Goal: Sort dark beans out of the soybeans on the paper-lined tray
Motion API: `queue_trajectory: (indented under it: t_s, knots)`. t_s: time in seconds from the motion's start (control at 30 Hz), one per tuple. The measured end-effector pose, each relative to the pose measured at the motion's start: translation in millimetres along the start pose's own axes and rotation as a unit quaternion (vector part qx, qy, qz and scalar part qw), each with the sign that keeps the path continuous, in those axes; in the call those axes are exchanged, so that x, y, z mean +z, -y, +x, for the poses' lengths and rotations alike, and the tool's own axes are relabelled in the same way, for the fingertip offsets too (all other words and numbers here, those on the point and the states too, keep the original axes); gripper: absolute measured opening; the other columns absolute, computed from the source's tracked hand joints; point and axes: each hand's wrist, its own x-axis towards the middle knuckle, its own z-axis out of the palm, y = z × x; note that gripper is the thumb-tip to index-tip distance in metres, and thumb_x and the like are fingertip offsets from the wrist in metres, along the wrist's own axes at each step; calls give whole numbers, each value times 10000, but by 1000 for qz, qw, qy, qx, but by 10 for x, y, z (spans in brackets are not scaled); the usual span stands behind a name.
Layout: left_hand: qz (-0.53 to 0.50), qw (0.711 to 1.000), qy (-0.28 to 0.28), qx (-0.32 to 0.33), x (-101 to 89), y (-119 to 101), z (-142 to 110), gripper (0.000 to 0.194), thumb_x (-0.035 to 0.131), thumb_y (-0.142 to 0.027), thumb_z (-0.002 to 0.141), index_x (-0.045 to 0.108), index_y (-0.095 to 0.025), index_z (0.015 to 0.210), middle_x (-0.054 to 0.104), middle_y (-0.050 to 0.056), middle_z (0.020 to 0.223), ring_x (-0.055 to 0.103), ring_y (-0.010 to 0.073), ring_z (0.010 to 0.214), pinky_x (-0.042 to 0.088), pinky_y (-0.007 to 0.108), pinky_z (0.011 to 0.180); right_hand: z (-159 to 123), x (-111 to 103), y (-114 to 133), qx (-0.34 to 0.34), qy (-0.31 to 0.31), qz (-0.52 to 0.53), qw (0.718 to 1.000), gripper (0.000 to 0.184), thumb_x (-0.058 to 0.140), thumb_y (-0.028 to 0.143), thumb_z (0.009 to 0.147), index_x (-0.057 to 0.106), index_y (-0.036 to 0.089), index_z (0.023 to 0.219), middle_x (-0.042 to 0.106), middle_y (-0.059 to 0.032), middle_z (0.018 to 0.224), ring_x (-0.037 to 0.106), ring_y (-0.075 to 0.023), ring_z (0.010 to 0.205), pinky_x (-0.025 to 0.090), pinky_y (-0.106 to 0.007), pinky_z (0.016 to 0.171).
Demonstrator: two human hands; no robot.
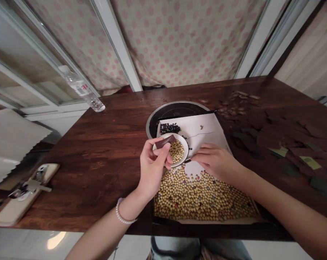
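Note:
My left hand (154,162) is closed on a small dark brown folded piece (165,141), its thumb laid over it. The piece is above the rim of a small white dish (185,153) with yellow beads (176,151) in it. Whether these fingers also grip the dish is hidden. My right hand (214,160) is closed just right of the dish, its fingertips at a dark strip-like thing (188,161), mostly hidden. Below both hands, many yellowish beads (203,202), with a few coloured ones among them, cover the near part of a white-lined black tray (217,126).
Black beads (170,128) lie in the tray's far left corner. Behind it is a round dark plate (179,106). Brown and green pieces (279,137) are spread on the right of the wooden table (106,159). A plastic bottle (83,88) and a sewing-machine-like part (30,187) are left.

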Motion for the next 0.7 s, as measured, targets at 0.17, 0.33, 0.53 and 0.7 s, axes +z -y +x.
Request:
queue_trajectory:
  t_s: [0.17,0.33,0.53,0.7]
  knots:
    - [2,1000,2,1,4,-1,0,197,626,-223,792,512,-175,947,552,-61,464,425,29,361,358,102,365,16,-33,39,-11,23,52,998,191,528,63,809,678,178,835,679,-27,814,551,-174,837,420,-311,777]
    - [7,1000,4,1,3,0,-6,191,624,-224,796,513,-176,943,555,-59,465,432,29,362,361,102,368,3,-48,47,-10,-18,44,999,206,503,56,817,678,166,818,673,-39,792,538,-176,788,429,-311,734]
    - [6,1000,6,3,-3,3,-8,181,620,-223,801,512,-180,940,554,-60,469,434,28,365,364,104,372,19,6,41,-42,-12,17,999,220,464,69,846,672,135,871,665,-66,822,531,-186,800,444,-319,736]
    - [1,1000,8,3,-3,8,-3,187,625,-219,797,521,-183,948,551,-61,473,440,31,375,362,105,372,17,-12,38,-54,-1,-10,998,218,474,69,836,678,143,859,666,-71,827,539,-191,828,445,-324,753]
